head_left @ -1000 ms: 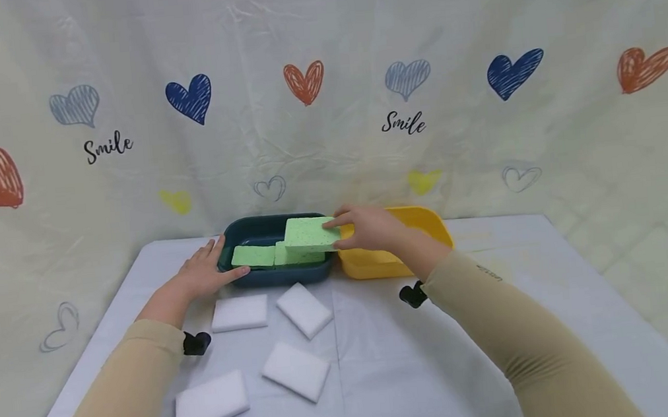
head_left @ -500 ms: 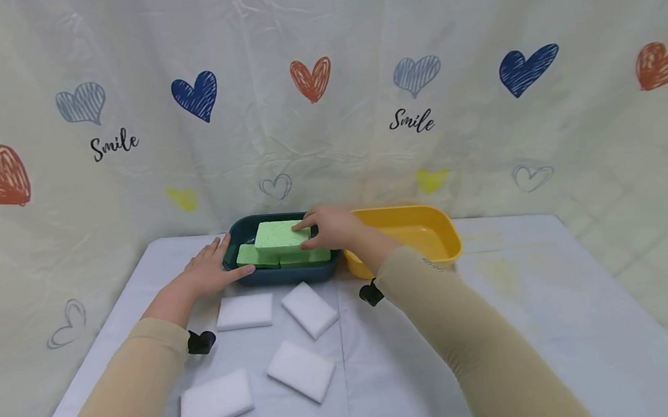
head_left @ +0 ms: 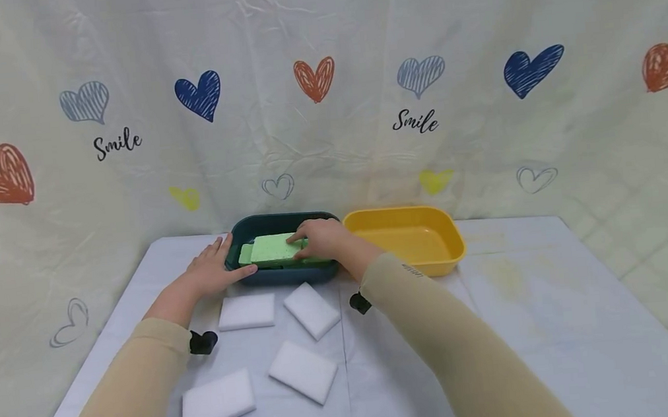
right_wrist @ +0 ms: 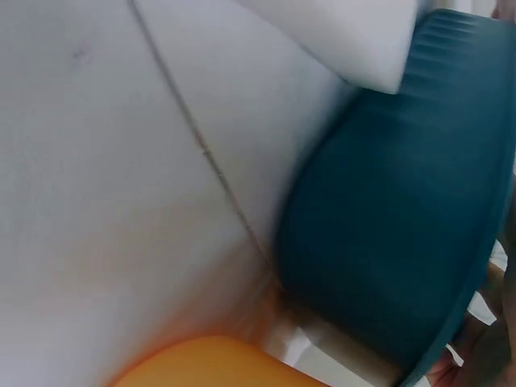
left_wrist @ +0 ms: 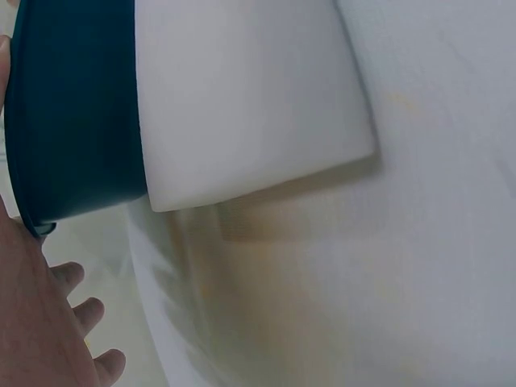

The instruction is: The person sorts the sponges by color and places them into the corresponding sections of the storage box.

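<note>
In the head view, my left hand (head_left: 207,272) rests spread against the left end of a dark teal tub (head_left: 286,277), its thumb over the front rim. Inside that tub my right hand (head_left: 326,241) grips the right end of a light green sponge (head_left: 270,246), which lies flat on other green sponges (head_left: 245,254). The lower ones are mostly hidden. From the left wrist, several fingertips (left_wrist: 90,314) show outside the tub wall (left_wrist: 76,121). The right wrist view has the tub wall (right_wrist: 387,201) covering most of the right hand.
A yellow tub (head_left: 429,269) stands right beside the teal one. Several white sponge blocks lie on the white-covered table in front: one near the tub (head_left: 247,312), one angled (head_left: 312,310), two closer (head_left: 303,371). A heart-printed curtain (head_left: 329,156) hangs behind.
My right hand has carried the green sponge leftward over the teal tub and lowered it onto the other green sponges. My left hand stays at the tub's left end.
</note>
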Action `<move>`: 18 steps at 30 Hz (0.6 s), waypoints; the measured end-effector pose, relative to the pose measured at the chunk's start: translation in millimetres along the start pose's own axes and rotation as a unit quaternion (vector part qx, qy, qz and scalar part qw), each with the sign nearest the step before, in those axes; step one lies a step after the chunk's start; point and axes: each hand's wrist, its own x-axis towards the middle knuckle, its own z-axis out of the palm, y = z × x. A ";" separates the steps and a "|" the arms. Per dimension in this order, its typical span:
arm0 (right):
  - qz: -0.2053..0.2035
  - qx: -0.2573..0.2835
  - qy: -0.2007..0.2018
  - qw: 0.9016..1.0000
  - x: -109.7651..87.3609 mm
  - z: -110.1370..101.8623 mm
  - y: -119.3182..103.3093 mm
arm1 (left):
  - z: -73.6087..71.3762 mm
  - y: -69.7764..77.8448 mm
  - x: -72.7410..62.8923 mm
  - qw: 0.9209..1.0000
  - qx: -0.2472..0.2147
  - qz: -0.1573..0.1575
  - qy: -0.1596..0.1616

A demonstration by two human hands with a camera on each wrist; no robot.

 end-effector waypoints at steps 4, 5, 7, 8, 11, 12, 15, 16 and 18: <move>0.011 0.012 -0.007 1.000 -0.5 2.6 -0.5 | 0.3 1.1 -0.2 1.000 0.001 -0.005 0.000; 0.011 0.013 -0.006 1.000 -1.2 2.9 0.1 | 0.3 1.3 0.0 1.000 0.002 -0.005 0.000; 0.011 0.019 0.000 1.000 -2.8 2.7 1.1 | 0.5 1.5 0.4 1.000 0.005 -0.005 -0.002; 0.009 0.020 0.004 1.000 -3.8 2.1 1.7 | 0.3 1.4 0.3 1.000 0.006 -0.005 -0.002; 0.006 0.033 0.017 0.999 -7.4 -1.8 2.5 | 0.4 0.9 0.7 1.000 0.002 -0.006 -0.004; 0.006 0.040 0.021 0.999 -8.7 -3.4 2.8 | 0.5 0.5 0.7 1.000 0.001 -0.005 -0.004; 0.009 0.059 0.026 0.998 -12.9 -7.2 4.0 | 1.1 -1.0 1.1 1.000 -0.005 -0.003 -0.004; 0.011 0.066 0.027 0.997 -14.6 -8.6 4.5 | 1.4 -1.7 1.2 1.000 -0.006 -0.003 -0.003; 0.014 0.081 0.030 0.996 -18.1 -10.8 5.9 | 1.7 -2.8 0.9 1.000 -0.007 0.000 -0.003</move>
